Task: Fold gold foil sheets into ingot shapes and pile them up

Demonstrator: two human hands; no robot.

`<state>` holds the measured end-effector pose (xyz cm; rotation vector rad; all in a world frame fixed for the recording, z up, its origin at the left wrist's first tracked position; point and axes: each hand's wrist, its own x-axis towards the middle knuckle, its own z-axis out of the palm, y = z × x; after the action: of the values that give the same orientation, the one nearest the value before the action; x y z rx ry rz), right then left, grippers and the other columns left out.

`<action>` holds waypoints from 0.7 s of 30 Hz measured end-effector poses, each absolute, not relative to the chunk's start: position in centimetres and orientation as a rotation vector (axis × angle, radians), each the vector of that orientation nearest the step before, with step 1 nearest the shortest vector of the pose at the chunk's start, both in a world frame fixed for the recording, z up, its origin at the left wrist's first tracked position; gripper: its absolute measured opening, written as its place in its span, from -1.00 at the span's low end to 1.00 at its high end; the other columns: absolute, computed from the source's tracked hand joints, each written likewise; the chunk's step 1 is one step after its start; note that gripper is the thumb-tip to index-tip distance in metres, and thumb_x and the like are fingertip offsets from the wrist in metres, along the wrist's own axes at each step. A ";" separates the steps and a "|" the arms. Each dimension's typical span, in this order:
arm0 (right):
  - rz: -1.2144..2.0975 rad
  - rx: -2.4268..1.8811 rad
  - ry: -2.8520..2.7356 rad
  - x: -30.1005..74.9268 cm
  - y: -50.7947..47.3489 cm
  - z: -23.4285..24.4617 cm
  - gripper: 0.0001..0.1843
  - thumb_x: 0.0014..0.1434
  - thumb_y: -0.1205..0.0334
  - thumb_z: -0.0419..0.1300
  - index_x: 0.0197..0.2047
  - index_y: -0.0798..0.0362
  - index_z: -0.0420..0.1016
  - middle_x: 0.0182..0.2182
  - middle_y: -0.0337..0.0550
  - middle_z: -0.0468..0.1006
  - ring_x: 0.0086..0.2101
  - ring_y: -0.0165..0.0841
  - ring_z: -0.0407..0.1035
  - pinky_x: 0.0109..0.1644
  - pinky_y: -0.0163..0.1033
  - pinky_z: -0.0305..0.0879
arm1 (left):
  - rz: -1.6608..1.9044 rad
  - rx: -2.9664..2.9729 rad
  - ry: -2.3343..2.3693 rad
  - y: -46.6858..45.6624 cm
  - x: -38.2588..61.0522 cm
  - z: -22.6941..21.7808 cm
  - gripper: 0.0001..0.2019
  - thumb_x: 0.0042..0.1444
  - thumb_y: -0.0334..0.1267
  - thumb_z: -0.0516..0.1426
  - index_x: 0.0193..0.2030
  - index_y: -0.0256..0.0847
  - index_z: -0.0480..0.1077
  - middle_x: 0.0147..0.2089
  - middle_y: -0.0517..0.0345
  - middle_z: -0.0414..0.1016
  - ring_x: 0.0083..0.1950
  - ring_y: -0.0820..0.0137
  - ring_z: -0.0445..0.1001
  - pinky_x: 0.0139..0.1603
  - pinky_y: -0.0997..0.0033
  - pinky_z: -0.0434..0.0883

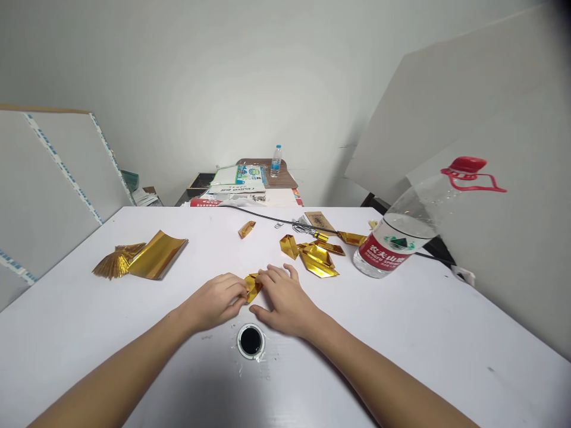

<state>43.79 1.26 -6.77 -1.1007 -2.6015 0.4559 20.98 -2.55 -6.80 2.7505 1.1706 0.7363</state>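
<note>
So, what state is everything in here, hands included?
Gold piece, folded, between both hands
Left hand, fingers curled against the piece
Right hand, fingertips touching the piece
Gold sheet, unfolded, slightly curled
Gold fan, spread
Loose gold pieces, folded
Large bottle, capped
Small bottle, capped, upright

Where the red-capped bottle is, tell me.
In the head view, the red-capped bottle is on the right of the table, just right of the folded gold pieces, beyond the right hand.

White table [401,345]: gold foil stack [156,255], folded gold pieces [317,254], water bottle [387,246].
</note>
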 end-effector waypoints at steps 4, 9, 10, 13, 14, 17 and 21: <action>0.440 -1.174 -2.572 43.5 1.0 -6.9 -0.53 0.31 -0.12 0.24 0.05 0.11 0.46 0.14 0.04 0.53 0.31 0.00 0.20 0.49 0.29 -0.19 | 0.762 2.586 1.215 -2.7 20.9 -6.7 -0.89 0.34 -0.39 0.08 -0.15 -0.18 0.44 -0.07 0.12 0.61 -0.01 0.39 0.56 0.04 0.37 0.50; 0.487 -1.216 -2.634 43.2 0.3 -7.1 -0.54 0.38 -0.12 0.16 0.11 0.09 0.48 0.41 0.03 0.27 0.44 0.13 0.00 0.51 0.37 -0.28 | 0.711 2.574 1.224 -2.8 21.0 -6.8 -0.89 0.35 -0.38 0.09 -0.18 -0.18 0.44 -0.11 0.14 0.60 -0.03 0.39 0.53 0.05 0.36 0.47; 0.499 -1.227 -2.646 43.2 0.2 -7.1 -0.54 0.39 -0.11 0.14 0.12 0.08 0.48 0.44 0.03 0.23 0.45 0.15 -0.05 0.51 0.39 -0.29 | 0.693 2.595 1.209 -2.8 21.0 -6.8 -0.89 0.35 -0.38 0.09 -0.19 -0.19 0.44 -0.12 0.14 0.60 -0.04 0.39 0.53 0.05 0.35 0.46; 0.533 -1.243 -2.668 43.0 0.0 -6.9 -0.54 0.41 -0.09 0.12 0.15 0.07 0.47 0.47 0.01 0.16 0.49 0.16 -0.13 0.52 0.39 -0.31 | 0.662 2.632 1.182 -2.7 21.0 -6.8 -0.87 0.36 -0.39 0.09 -0.22 -0.19 0.45 -0.14 0.15 0.60 -0.04 0.38 0.52 0.07 0.34 0.45; 0.542 -1.246 -2.670 43.0 0.0 -6.8 -0.55 0.41 -0.09 0.12 0.15 0.07 0.47 0.47 0.01 0.15 0.49 0.15 -0.13 0.52 0.39 -0.31 | 0.666 2.624 1.186 -2.7 20.9 -6.8 -0.87 0.36 -0.38 0.09 -0.20 -0.19 0.45 -0.13 0.15 0.60 -0.04 0.39 0.52 0.07 0.34 0.45; 0.561 -1.262 -2.664 42.8 0.0 -6.6 -0.56 0.42 -0.09 0.11 0.13 0.06 0.48 0.48 0.00 0.13 0.49 0.16 -0.16 0.52 0.40 -0.34 | 0.673 2.590 1.174 -2.7 20.6 -6.7 -0.88 0.37 -0.35 0.11 -0.17 -0.19 0.49 -0.09 0.14 0.62 -0.01 0.40 0.52 0.08 0.36 0.47; 0.566 -1.261 -2.654 42.7 -0.1 -6.7 -0.61 0.43 -0.07 0.10 0.09 0.01 0.50 0.47 -0.06 0.16 0.47 0.19 -0.12 0.49 0.45 -0.37 | 0.625 2.620 1.074 -2.8 19.9 -6.2 -0.83 0.34 -0.37 0.15 -0.09 -0.15 0.58 0.02 0.11 0.63 0.08 0.37 0.54 0.16 0.35 0.48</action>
<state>42.74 -0.11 -6.65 -1.2610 -2.6536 0.5655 19.92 -2.83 -6.24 2.6201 1.0738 0.6247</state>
